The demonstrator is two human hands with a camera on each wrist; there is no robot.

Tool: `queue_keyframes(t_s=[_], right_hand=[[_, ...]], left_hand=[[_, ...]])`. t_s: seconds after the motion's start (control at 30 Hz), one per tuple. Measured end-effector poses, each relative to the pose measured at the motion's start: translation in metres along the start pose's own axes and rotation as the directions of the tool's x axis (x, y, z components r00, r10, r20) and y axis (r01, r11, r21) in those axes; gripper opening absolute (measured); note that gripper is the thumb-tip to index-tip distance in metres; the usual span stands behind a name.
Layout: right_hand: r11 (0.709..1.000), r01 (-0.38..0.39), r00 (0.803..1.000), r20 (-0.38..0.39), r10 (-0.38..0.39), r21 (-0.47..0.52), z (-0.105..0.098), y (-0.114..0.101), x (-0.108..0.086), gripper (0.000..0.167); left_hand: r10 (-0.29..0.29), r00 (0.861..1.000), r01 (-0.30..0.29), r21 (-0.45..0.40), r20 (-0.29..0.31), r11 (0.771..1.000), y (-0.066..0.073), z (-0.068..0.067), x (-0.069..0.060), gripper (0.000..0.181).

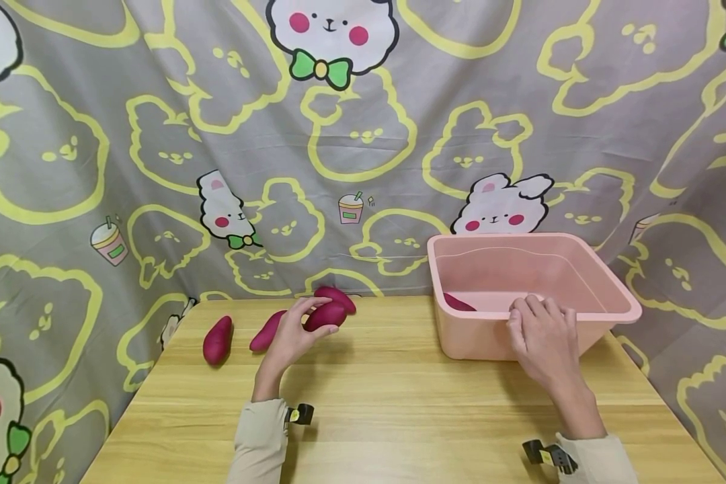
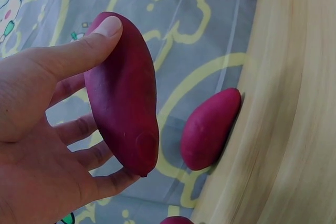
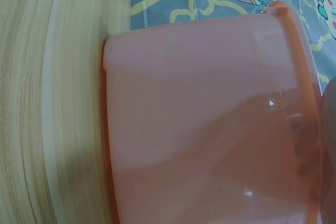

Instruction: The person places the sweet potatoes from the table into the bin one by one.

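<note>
My left hand (image 1: 290, 334) grips a purple sweet potato (image 2: 126, 98) between thumb and fingers, above the table. Just behind it in the head view lies another sweet potato (image 1: 346, 300), also seen as a sweet potato (image 2: 210, 129) in the left wrist view. A further sweet potato (image 1: 267, 333) is partly covered by the left hand. My right hand (image 1: 543, 339) has its fingers curled over the front rim of a pink plastic bin (image 1: 472, 336). Inside the bin lies a sweet potato (image 1: 458, 302), mostly hidden by the front wall.
One more sweet potato (image 1: 218, 341) lies at the left end of the wooden table (image 1: 399, 410). A grey patterned cloth (image 1: 375, 154) hangs behind the table and along both sides. The bin stands at the back right.
</note>
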State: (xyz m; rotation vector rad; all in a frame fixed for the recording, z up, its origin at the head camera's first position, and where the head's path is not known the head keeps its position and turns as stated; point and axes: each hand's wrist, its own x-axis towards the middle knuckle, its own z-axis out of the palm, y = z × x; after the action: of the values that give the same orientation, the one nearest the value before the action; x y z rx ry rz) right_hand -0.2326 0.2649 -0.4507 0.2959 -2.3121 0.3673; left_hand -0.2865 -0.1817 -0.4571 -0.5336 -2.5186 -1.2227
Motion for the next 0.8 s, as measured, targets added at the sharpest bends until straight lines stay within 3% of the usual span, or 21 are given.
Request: queue_keyframes(t_s=[0.4,0.8], right_hand=[[1.0,0.004,1.0,-0.004,-0.004,0.002,-0.0002,-0.0007,-0.0002,0.026],[1.0,0.008,1.0,-0.007,-0.008,-0.003,0.0014,0.0007,-0.0005,0.027]], left_hand=[[0.023,1.0,-0.023,-0.003,-0.007,1.0,0.0021,-0.0008,0.0002,0.055],[0.006,1.0,-0.006,-0.017,0.005,1.0,0.0049,-0.0017,-0.0002,0.054]])
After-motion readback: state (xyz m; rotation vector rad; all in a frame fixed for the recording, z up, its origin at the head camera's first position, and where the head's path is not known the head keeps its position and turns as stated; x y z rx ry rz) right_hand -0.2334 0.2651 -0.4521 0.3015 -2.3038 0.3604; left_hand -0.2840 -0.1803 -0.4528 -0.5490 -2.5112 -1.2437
